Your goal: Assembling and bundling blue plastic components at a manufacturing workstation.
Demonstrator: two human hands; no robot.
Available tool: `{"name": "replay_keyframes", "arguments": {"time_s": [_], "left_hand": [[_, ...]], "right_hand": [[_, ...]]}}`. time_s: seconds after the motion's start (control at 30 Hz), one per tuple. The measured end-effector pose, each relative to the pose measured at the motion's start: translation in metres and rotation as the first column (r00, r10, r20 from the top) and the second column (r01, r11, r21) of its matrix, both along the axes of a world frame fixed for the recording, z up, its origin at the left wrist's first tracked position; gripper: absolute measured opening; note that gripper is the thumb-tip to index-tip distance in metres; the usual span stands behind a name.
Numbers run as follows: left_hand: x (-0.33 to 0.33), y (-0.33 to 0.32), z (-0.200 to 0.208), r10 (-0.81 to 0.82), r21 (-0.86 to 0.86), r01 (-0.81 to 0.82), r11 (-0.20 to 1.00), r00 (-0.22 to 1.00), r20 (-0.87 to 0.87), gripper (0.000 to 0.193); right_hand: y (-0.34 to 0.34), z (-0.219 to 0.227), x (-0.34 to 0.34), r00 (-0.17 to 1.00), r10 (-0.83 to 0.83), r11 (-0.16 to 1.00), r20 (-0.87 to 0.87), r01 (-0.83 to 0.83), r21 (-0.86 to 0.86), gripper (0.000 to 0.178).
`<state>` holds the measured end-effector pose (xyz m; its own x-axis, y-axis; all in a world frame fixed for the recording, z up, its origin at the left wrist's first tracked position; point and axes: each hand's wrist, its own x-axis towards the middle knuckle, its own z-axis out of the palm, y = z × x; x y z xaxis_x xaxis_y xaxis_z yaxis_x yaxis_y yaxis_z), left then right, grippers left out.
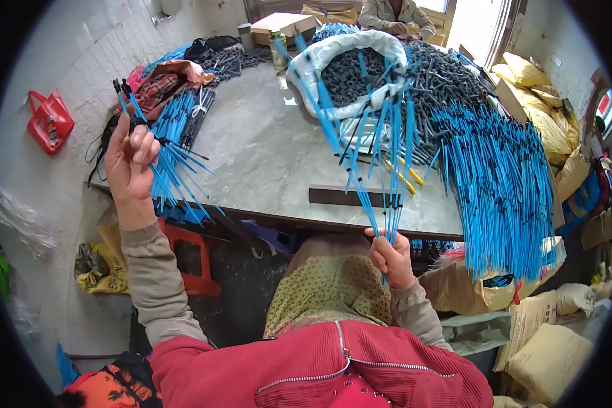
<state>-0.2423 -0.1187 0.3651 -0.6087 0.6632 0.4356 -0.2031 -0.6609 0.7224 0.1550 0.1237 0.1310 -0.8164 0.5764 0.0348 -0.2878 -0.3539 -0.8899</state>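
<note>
Red jacket (299,355) lies below the fingers of the right hand (392,258), which pinches blue rods (370,208) fanning above; the left hand (132,163) clasps black-tipped rods (134,105). Likely light, springy; best gripped where gathered.

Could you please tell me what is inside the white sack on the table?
The white sack shows small dark grey parts in its opening. Whatever lies beneath is covered, and blue sticks in the right hand hide part of the sack.

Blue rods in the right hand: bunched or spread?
Spread: the blue rods fan apart beyond the right hand, which grips them near their lower ends.
</note>
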Motion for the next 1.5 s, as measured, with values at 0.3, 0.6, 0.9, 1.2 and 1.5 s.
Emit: {"name": "replay_keyframes", "arguments": {"time_s": [0.3,0.6,0.9,1.2,1.5], "left_hand": [[0.044,-0.015,0.007,0.326,-0.036,-0.326,0.945,0.945,-0.002,0.029],[0.057,-0.013,0.018,0.323,-0.104,-0.328,0.939,0.944,-0.059,0.033],[0.063,0.055,-0.006,0.574,-0.109,-0.626,0.772,0.761,-0.301,0.032],[0.049,0.101,-0.024,0.686,0.059,-0.75,0.659,0.567,-0.457,0.03],[0.032,0.067,-0.007,0.28,-0.336,-0.381,0.862,0.908,-0.311,0.021]], "right_hand": [[-0.013,0.017,-0.001,0.999,0.046,0.995,0.009,-0.047,0.083,0.025],[-0.023,0.019,0.0,0.982,0.142,0.99,-0.123,-0.142,0.007,0.027],[-0.032,0.021,0.008,0.977,0.176,0.984,-0.117,-0.177,0.004,0.027],[-0.041,0.024,0.013,0.988,0.154,0.98,0.026,-0.156,0.126,0.027],[-0.041,0.014,0.01,0.991,0.11,0.978,0.079,-0.122,0.167,0.024]]}}
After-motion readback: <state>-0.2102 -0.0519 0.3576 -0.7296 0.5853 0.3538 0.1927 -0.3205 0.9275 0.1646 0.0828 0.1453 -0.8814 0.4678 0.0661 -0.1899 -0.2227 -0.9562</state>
